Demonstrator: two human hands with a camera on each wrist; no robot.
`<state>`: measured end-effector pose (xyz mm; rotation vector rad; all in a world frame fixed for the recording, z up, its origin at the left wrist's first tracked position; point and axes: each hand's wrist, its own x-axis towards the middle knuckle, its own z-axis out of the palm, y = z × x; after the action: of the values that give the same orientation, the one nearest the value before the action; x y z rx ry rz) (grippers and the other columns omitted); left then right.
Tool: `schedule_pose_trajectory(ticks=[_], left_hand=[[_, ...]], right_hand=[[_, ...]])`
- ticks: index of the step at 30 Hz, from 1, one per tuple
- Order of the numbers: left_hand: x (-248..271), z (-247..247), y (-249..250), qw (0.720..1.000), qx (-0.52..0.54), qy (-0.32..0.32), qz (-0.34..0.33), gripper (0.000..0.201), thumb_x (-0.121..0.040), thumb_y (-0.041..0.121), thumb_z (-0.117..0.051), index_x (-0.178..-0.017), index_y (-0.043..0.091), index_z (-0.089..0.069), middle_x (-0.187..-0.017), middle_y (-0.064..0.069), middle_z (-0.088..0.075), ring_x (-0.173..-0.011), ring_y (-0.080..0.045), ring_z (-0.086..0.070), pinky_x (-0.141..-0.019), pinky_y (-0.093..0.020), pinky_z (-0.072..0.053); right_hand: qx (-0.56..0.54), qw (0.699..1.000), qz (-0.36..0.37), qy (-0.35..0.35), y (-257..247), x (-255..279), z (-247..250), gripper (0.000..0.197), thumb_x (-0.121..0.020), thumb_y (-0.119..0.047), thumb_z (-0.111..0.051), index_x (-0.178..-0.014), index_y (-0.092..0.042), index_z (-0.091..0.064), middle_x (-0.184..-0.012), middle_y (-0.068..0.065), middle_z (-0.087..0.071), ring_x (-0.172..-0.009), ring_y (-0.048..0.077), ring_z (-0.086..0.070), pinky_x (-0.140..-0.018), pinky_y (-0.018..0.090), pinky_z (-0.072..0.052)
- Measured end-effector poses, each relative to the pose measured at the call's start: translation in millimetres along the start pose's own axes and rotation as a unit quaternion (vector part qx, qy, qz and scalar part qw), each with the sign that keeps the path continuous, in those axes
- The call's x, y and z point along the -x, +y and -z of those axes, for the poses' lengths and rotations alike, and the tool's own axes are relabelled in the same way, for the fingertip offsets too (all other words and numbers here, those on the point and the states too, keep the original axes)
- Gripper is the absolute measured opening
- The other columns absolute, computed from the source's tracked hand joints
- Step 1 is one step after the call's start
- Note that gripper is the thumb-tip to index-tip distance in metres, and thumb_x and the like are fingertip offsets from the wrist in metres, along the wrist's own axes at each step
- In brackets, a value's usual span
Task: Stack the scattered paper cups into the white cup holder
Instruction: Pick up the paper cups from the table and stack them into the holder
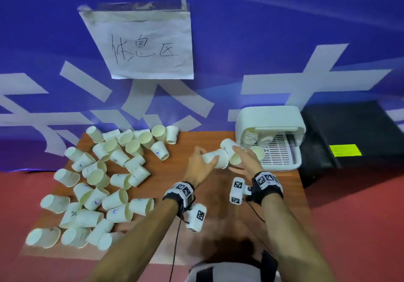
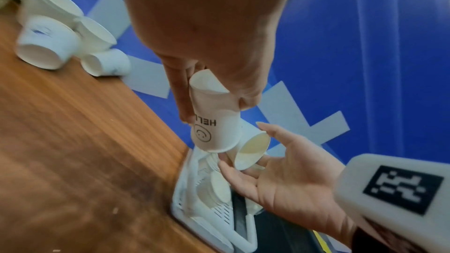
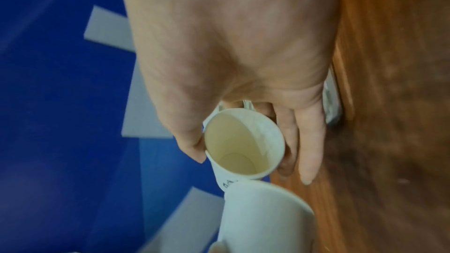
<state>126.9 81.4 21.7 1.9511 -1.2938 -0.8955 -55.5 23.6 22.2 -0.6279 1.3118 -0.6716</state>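
here each hand grips a paper cup.

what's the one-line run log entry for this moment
left hand: grips HELLO cup | right hand: holds second cup | cups meet beside white cup holder | nesting not yet done

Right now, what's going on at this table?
A person is gathering paper cups at the right end of the wooden table. The left hand grips a cup printed HELLO on its side; the right hand holds a second cup, mouth toward the first. Both sit just in front of the white cup holder, which already has cups inside. A big scatter of loose cups still lies to the left.
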Motion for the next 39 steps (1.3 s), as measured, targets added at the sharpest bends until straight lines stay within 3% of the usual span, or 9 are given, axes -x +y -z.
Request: schedule_pose_trajectory(ticks=[4, 8, 11, 14, 17, 20, 29, 35, 39], left_hand=[[-0.7, -36.7, 53.0, 0.998, 0.039, -0.033, -0.046, 0.046, -0.083, 0.037, -0.078, -0.111, 0.020, -0.045, -0.105, 0.005, -0.058, -0.084, -0.005, -0.060, -0.061, -0.015, -0.044], [-1.2, -69.6, 95.0, 0.985, 0.052, -0.128, -0.100, 0.058, -0.086, 0.036, -0.074, -0.134, 0.034, -0.041, -0.121, 0.002, -0.060, -0.091, -0.020, -0.069, -0.072, -0.041, -0.062], [1.9, -89.3, 121.6, 0.979, 0.026, -0.147, -0.142, 0.059, -0.084, 0.042, -0.071, -0.133, 0.043, -0.038, -0.127, 0.005, -0.056, -0.106, -0.022, -0.063, -0.083, -0.046, -0.059], [4.9, -105.0, 141.5, 0.975, 0.029, -0.167, -0.142, 0.058, -0.084, 0.046, -0.070, -0.124, 0.050, -0.029, -0.131, -0.001, -0.053, -0.103, -0.027, -0.065, -0.071, -0.039, -0.060], [10.1, -116.0, 152.9, 0.976, 0.041, -0.185, -0.106, 0.062, -0.086, 0.038, -0.074, -0.122, 0.042, -0.023, -0.120, -0.010, -0.057, -0.074, -0.023, -0.073, -0.050, -0.033, -0.056], [21.5, -118.2, 163.0, 0.972, 0.085, -0.210, -0.055, 0.066, -0.086, 0.034, -0.078, -0.120, 0.032, -0.022, -0.111, -0.015, -0.061, -0.059, -0.029, -0.072, -0.047, -0.040, -0.058], [29.1, -109.3, 151.5, 0.981, -0.002, -0.187, -0.048, 0.072, -0.077, 0.070, -0.069, -0.120, 0.017, -0.045, -0.103, -0.008, -0.066, -0.056, -0.028, -0.071, -0.039, -0.050, -0.055], [30.5, -85.3, 139.0, 0.981, -0.026, -0.174, -0.081, 0.040, -0.092, 0.054, -0.064, -0.107, 0.019, -0.049, -0.088, -0.006, -0.067, -0.046, -0.023, -0.066, -0.034, -0.031, -0.049], [30.8, -67.3, 126.0, 0.982, 0.004, -0.165, -0.093, 0.017, -0.100, 0.040, -0.058, -0.093, 0.027, -0.050, -0.071, -0.003, -0.070, -0.055, -0.025, -0.071, -0.034, -0.030, -0.049]], right_hand=[[-0.098, 0.995, 0.027, 0.019, -36.2, 16.3, 47.6, 0.046, -0.089, -0.033, -0.076, -0.128, -0.022, -0.054, -0.122, 0.016, -0.067, -0.102, 0.037, -0.071, -0.091, 0.053, -0.058], [-0.124, 0.990, 0.066, 0.025, -58.7, 32.1, 91.4, 0.045, -0.090, -0.038, -0.074, -0.130, -0.024, -0.056, -0.127, 0.009, -0.063, -0.105, 0.034, -0.069, -0.091, 0.050, -0.059], [-0.143, 0.986, 0.083, 0.030, -67.6, 39.1, 119.7, 0.047, -0.089, -0.039, -0.075, -0.130, -0.024, -0.057, -0.132, 0.009, -0.061, -0.113, 0.034, -0.066, -0.089, 0.048, -0.060], [-0.163, 0.981, 0.098, 0.038, -73.8, 42.8, 140.7, 0.045, -0.092, -0.037, -0.072, -0.131, -0.021, -0.057, -0.131, 0.010, -0.062, -0.115, 0.031, -0.066, -0.086, 0.045, -0.061], [-0.164, 0.980, 0.104, 0.040, -76.5, 47.1, 152.2, 0.044, -0.093, -0.038, -0.070, -0.131, -0.021, -0.057, -0.129, 0.011, -0.063, -0.113, 0.030, -0.066, -0.079, 0.039, -0.062], [-0.160, 0.981, 0.105, 0.039, -75.7, 48.7, 156.5, 0.045, -0.093, -0.040, -0.070, -0.132, -0.022, -0.056, -0.129, 0.010, -0.064, -0.108, 0.027, -0.068, -0.075, 0.035, -0.060], [-0.150, 0.984, 0.092, -0.011, -70.8, 46.9, 153.8, 0.047, -0.089, -0.045, -0.074, -0.128, -0.024, -0.059, -0.123, 0.010, -0.069, -0.101, 0.029, -0.074, -0.082, 0.038, -0.059], [-0.127, 0.984, 0.111, 0.050, -65.4, 38.2, 148.6, 0.041, -0.090, -0.048, -0.071, -0.123, -0.025, -0.062, -0.115, 0.008, -0.070, -0.078, 0.025, -0.070, -0.067, 0.031, -0.054], [-0.077, 0.982, 0.126, 0.118, -59.2, 26.1, 154.4, 0.041, -0.088, -0.049, -0.071, -0.118, -0.023, -0.061, -0.103, 0.005, -0.068, -0.071, 0.017, -0.059, -0.058, 0.028, -0.045]])
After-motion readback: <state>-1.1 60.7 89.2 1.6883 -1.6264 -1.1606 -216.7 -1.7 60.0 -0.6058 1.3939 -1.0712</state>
